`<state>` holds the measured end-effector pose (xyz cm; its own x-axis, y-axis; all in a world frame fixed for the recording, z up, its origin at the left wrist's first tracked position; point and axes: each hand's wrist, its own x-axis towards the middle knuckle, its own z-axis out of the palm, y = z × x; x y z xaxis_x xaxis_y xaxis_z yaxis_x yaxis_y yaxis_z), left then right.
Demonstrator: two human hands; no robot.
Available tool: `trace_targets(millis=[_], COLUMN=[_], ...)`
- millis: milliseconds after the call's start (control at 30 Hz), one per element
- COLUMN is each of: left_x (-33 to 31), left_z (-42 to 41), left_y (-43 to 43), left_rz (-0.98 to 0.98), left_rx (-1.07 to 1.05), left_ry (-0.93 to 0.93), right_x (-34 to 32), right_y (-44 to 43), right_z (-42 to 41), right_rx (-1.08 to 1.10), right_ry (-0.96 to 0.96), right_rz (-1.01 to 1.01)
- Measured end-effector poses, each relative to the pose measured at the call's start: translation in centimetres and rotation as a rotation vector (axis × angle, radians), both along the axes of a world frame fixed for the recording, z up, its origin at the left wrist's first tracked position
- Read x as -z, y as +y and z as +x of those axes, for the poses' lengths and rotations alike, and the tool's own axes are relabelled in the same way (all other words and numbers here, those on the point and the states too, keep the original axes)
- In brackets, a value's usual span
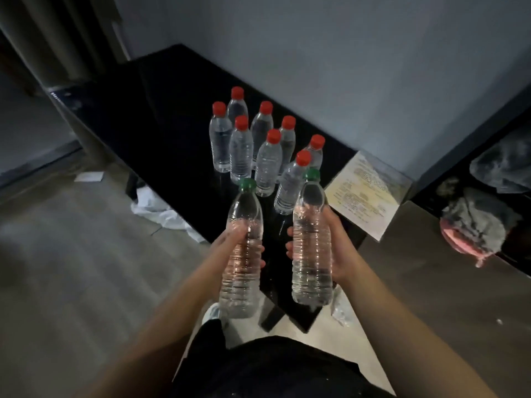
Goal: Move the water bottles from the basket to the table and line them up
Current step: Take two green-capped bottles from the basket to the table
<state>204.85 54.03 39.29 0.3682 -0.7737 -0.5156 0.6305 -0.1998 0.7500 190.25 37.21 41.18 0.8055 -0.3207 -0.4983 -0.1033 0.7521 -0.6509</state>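
My left hand clasped the left bottle, my right hand the right bottle, both green-capped, at the table's near end, by eight red-capped bottles.

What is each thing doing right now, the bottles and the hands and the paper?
Left green-capped bottle, capped, held in the air, roughly upright.
Right green-capped bottle, capped, held in the air, roughly upright.
Left hand, gripping the left green-capped bottle.
Right hand, gripping the right green-capped bottle.
Red-capped bottles, eight, capped, standing on the table in two rows.
Paper, lying flat at the table's edge.
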Motion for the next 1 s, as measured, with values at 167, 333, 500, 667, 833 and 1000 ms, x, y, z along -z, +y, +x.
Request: trace_targets(millis=[167, 333, 500, 667, 833, 1000], left_x=[-0.2, 0.9, 1.7, 2.7, 4.0, 5.1], left_z=[6.4, 10.4, 11.5, 12.4, 12.9, 13.5], left_y=[-0.5, -2.0, -4.2, -6.0, -7.6, -9.2], left_rz=[0.058, 0.111, 0.088, 0.123, 0.092, 0.072], left_rx=[0.131, 0.322, 0.337, 0.402, 0.424, 0.388], left_ry=[-0.149, -0.452, -0.68, -0.821, -0.966, -0.912], right_x=[0.3, 0.4, 1.3, 1.8, 3.4, 4.9], right_y=[1.3, 2.5, 3.8, 4.2, 4.2, 3.4], right_z=[4.1, 6.8, 8.1, 8.1, 8.8, 10.0], right_rx=[0.2, 0.318, 0.499, 0.533, 0.467, 0.467], right_ry=[0.119, 0.226, 0.409, 0.534, 0.661, 0.679], right_rz=[-0.07, -0.242, -0.576, -0.742, -0.86, -0.846])
